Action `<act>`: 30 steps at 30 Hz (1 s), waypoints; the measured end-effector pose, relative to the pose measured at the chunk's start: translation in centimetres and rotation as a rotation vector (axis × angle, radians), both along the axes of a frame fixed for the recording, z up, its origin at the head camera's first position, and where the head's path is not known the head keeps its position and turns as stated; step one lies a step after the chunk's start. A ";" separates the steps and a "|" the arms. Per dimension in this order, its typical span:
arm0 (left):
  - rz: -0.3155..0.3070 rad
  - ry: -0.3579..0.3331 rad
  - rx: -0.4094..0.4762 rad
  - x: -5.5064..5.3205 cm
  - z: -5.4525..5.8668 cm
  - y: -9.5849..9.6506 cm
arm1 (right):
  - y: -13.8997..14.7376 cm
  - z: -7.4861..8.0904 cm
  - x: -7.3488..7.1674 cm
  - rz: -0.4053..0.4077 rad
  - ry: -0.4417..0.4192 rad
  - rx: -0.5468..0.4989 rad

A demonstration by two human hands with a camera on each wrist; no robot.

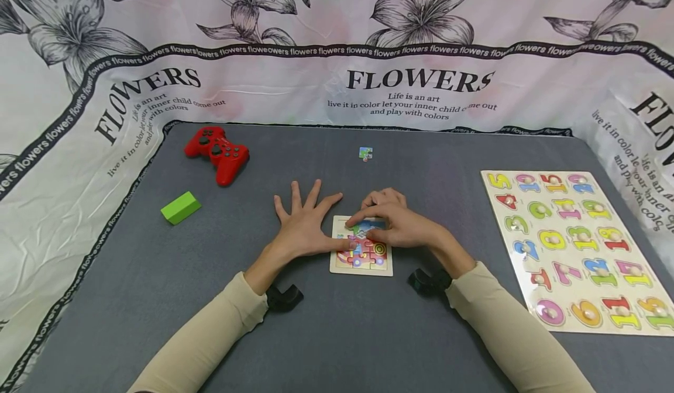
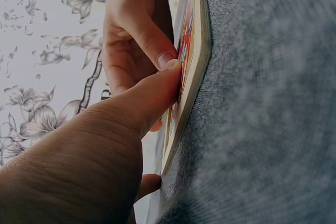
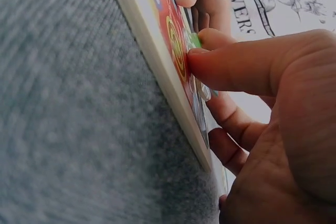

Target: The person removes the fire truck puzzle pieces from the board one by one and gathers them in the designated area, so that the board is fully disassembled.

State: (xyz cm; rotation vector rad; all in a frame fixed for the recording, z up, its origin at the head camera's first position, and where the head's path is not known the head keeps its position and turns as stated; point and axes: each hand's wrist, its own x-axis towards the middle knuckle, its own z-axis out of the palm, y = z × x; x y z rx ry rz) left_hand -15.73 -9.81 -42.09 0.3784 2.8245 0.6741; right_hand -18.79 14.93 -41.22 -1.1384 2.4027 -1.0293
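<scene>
A small jigsaw puzzle in a pale wooden tray (image 1: pixel 362 272) lies on the grey cloth in front of me. My left hand (image 1: pixel 305 229) has its fingers spread wide, and its thumb presses on the red part of the picture, as the left wrist view shows from the side. Over the upper part of the tray, my right hand (image 1: pixel 402 223) pinches a green-and-blue puzzle piece (image 3: pixel 203 91) between thumb and index finger. That piece stands slightly raised from the board in the right wrist view, partly hidden by the fingers.
A loose puzzle piece (image 1: pixel 365 154) lies beyond the tray. To the left are a red game controller (image 1: pixel 217 152) and a green block (image 1: pixel 181 208). A large number board (image 1: pixel 571 252) fills the right side. Flowered cloth (image 1: pixel 295 89) borders the grey surface.
</scene>
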 end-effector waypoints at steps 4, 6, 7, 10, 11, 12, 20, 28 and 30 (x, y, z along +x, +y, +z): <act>0.001 0.001 0.002 0.1 0.1 0.0 | 0.0 -0.1 -0.2 0.014 0.032 -0.002; 0.001 0.001 -0.001 0.1 0.1 0.0 | 0.0 -0.2 -0.3 0.020 0.040 -0.007; 0.002 0.002 -0.001 0.1 0.1 0.0 | 0.0 -0.2 -0.4 0.019 0.037 -0.011; 0.002 0.003 -0.003 0.1 0.1 0.0 | 0.2 -0.4 -0.5 0.007 0.003 -0.026; 0.003 0.004 -0.003 0.1 0.1 0.0 | 0.2 -0.4 -0.5 0.001 -0.012 -0.032; 0.004 0.005 -0.003 0.1 0.1 0.0 | 0.3 -0.4 -0.5 -0.007 -0.029 -0.037; 0.003 0.005 -0.010 0.1 0.1 0.0 | 0.5 -0.4 -0.6 -0.041 -0.049 -0.060; 0.003 0.005 -0.008 0.1 0.1 0.0 | 0.8 -0.6 -0.8 -0.039 -0.034 -0.122; -0.003 0.003 -0.015 0.0 0.1 0.0 | 1.0 -0.8 -0.9 -0.037 -0.027 -0.146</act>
